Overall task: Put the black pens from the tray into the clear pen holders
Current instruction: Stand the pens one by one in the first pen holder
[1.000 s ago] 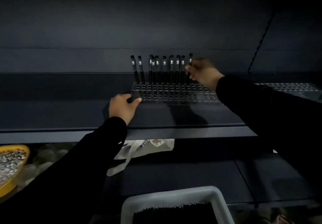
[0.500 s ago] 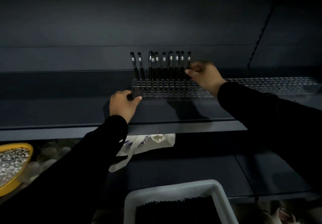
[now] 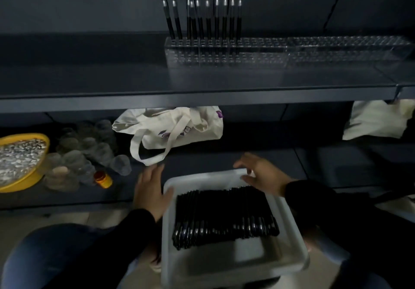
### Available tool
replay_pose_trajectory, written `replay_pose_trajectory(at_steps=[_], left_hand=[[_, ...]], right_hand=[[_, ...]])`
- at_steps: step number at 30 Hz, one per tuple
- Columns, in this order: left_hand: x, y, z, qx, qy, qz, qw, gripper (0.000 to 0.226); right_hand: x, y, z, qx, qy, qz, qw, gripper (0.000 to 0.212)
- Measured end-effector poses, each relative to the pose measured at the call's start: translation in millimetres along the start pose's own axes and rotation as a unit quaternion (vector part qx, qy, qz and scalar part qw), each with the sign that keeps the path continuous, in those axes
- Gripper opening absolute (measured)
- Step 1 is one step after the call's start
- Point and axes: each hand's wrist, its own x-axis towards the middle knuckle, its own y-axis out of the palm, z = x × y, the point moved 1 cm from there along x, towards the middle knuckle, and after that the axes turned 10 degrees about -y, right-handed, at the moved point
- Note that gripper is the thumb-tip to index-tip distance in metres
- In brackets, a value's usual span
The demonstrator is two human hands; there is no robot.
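Black pens (image 3: 224, 215) lie packed side by side in a smooth white plastic tray (image 3: 283, 255), while ten more stand upright in the ribbed clear pen holders (image 3: 280, 51) on the dark metal shelf (image 3: 112, 79). The left hand (image 3: 151, 191) rests flat against the tray's left rim, fingers straight and slightly apart. The blurred right hand (image 3: 261, 175) hovers over the far rim with fingers spread, holding nothing; a soft cloth tote bag (image 3: 177, 129) is partly hidden under the shelf.
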Motion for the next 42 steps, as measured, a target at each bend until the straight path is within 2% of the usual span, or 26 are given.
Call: replay_pose_trajectory(at_steps=[2, 4, 6, 7, 11, 16, 19, 24, 29, 31, 32, 34, 35, 37, 40, 42], left_hand=[[-17, 31, 25, 0.074, -0.135, 0.149, 0.977, 0.078], [-33, 48, 34, 0.052, -0.197, 0.230, 0.952, 0.053], [-43, 53, 31, -0.037, -0.223, 0.230, 0.946, 0.020], [-45, 54, 30, -0.070, -0.232, 0.224, 0.944, 0.016], [-48, 54, 28, -0.092, -0.233, 0.209, 0.945, 0.034], [-47, 58, 32, -0.108, -0.237, 0.193, 0.946, 0.031], [-46, 59, 33, -0.110, -0.234, 0.190, 0.947, 0.031], [-46, 61, 35, -0.109, -0.230, 0.185, 0.949, 0.033], [-47, 62, 36, -0.111, -0.232, 0.189, 0.948, 0.031], [-46, 62, 35, -0.094, -0.230, 0.189, 0.950, 0.031], [-45, 61, 36, -0.075, -0.227, 0.190, 0.952, 0.037], [-41, 56, 32, -0.016, -0.215, 0.188, 0.958, 0.066], [-40, 51, 28, -0.006, -0.208, 0.172, 0.963, 0.078], [-36, 35, 15, -0.056, -0.186, 0.105, 0.975, 0.081], [-23, 3, -11, -0.158, -0.089, -0.041, 0.983, 0.064], [-11, -24, -33, -0.201, -0.011, -0.121, 0.972, 0.051]], right_hand=[[-8, 33, -8, -0.013, 0.071, 0.096, 0.993, 0.028], [-18, 60, -8, 0.003, 0.103, 0.190, 0.976, 0.026], [-27, 82, -8, -0.010, 0.095, 0.255, 0.962, 0.027], [-32, 89, -9, -0.014, 0.090, 0.282, 0.955, 0.028], [-39, 97, -9, -0.064, 0.050, 0.333, 0.940, 0.024], [-34, 102, -15, -0.035, 0.062, 0.339, 0.938, 0.028], [-28, 100, -14, -0.055, 0.055, 0.348, 0.934, 0.026], [-23, 93, -18, 0.002, 0.059, 0.281, 0.958, 0.014], [-18, 83, -15, 0.069, 0.102, 0.155, 0.980, 0.007], [-16, 77, -14, 0.131, 0.126, 0.101, 0.978, 0.013], [-14, 73, -13, 0.159, 0.141, 0.065, 0.975, 0.019], [-10, 59, -10, 0.189, 0.154, -0.004, 0.970, 0.019], [-7, 50, -8, 0.203, 0.151, -0.028, 0.967, 0.013], [-1, 26, -1, 0.236, 0.142, -0.058, 0.960, 0.010], [12, -19, 13, 0.332, 0.122, -0.122, 0.927, 0.013], [23, -57, 25, 0.336, 0.096, -0.161, 0.923, 0.013]])
